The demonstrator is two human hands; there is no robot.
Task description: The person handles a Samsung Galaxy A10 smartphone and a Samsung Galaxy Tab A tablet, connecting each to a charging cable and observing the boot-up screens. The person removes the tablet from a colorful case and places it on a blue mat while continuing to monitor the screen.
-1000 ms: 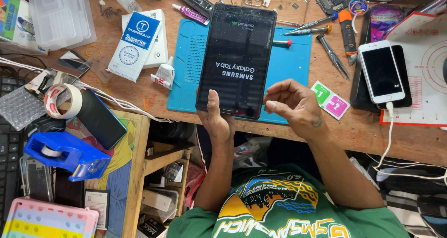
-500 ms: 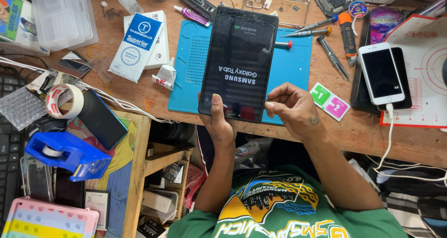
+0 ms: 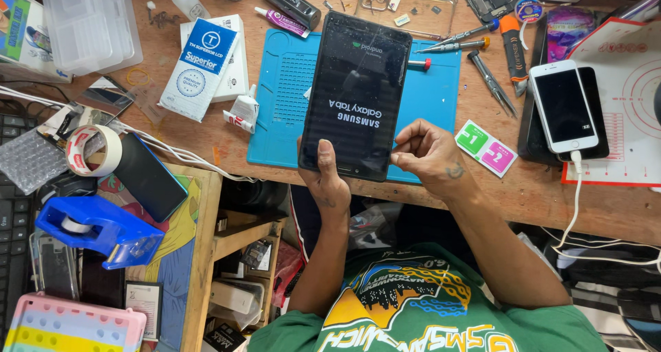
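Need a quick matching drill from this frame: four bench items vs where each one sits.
Things:
1. tablet
2. white phone
3. tape roll
4. blue tape dispenser

Places:
A. lower left, on the side shelf
B. held over the blue mat
C. right side, cable plugged in
D. left table edge, beside a dark phone

Pairs: 1-B, 2-C, 3-D, 4-A

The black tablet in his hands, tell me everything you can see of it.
The tablet is a slim black slab with a glossy glass front, powered on and showing light lettering on a dark screen. It is held tilted above the blue work mat. The left hand grips its near edge, thumb on the glass; the right hand pinches its near right corner.
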